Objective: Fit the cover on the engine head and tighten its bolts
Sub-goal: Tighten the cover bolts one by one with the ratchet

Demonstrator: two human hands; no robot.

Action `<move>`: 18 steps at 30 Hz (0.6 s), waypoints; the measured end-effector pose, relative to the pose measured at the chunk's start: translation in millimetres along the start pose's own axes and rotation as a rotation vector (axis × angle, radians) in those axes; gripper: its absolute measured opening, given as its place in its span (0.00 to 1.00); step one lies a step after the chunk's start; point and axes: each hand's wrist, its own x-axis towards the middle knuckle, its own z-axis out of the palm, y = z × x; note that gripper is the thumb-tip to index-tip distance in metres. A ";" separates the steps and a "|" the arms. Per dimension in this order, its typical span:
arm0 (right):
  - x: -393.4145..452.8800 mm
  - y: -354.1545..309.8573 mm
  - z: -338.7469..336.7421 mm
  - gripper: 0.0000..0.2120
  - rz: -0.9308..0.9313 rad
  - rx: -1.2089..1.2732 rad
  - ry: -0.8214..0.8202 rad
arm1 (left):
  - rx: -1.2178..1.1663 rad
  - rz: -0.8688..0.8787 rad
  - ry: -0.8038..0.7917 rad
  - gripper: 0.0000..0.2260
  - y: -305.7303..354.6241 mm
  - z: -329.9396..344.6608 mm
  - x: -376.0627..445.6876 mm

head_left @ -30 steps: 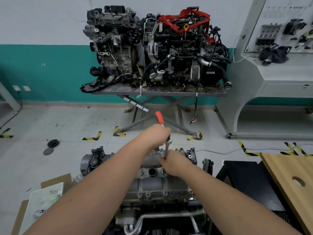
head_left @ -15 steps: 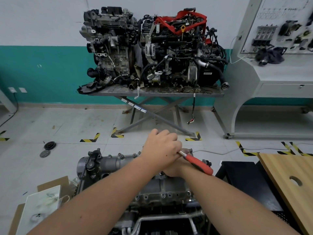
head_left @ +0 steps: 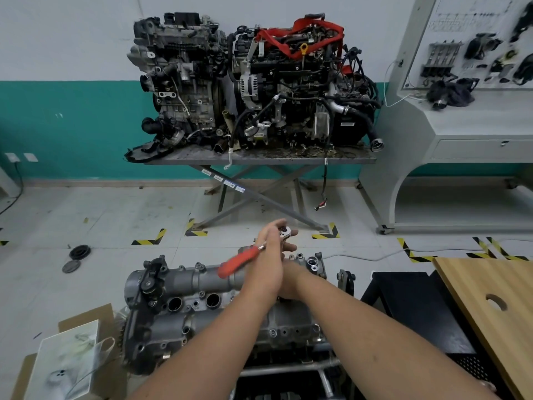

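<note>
The grey metal cover lies on the engine head in front of me, with small bolts along its edges. My left hand grips a ratchet wrench near its head. Its red handle points left and down over the cover, and its chrome head sticks up above my fingers. My right hand sits right behind the left one and is mostly hidden. Its fingertips curl just under the ratchet head, at the far right end of the cover.
A cardboard box with a plastic bag sits at the lower left, and a wooden board over a black stand at the right. Beyond, two engines on a scissor table, a grey training console, and round parts on the floor.
The ratchet handle swung from far side to right, and now to the left. My hands stayed at the cover's far right end, now a little higher.
</note>
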 end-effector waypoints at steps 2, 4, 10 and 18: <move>3.0 3.8 2.9 0.18 0.067 0.061 -0.011 | -0.179 -0.157 0.053 0.17 2.6 -0.9 4.8; 8.3 1.1 10.8 0.16 0.137 0.191 0.038 | -0.268 -0.229 0.086 0.17 5.4 -6.5 10.6; 10.0 -0.4 19.2 0.16 0.223 0.417 0.086 | -0.132 -0.380 0.011 0.11 25.3 -26.1 28.4; 6.9 -6.4 18.9 0.17 0.175 0.217 -0.005 | 0.676 -0.407 -0.384 0.10 67.9 -35.9 46.9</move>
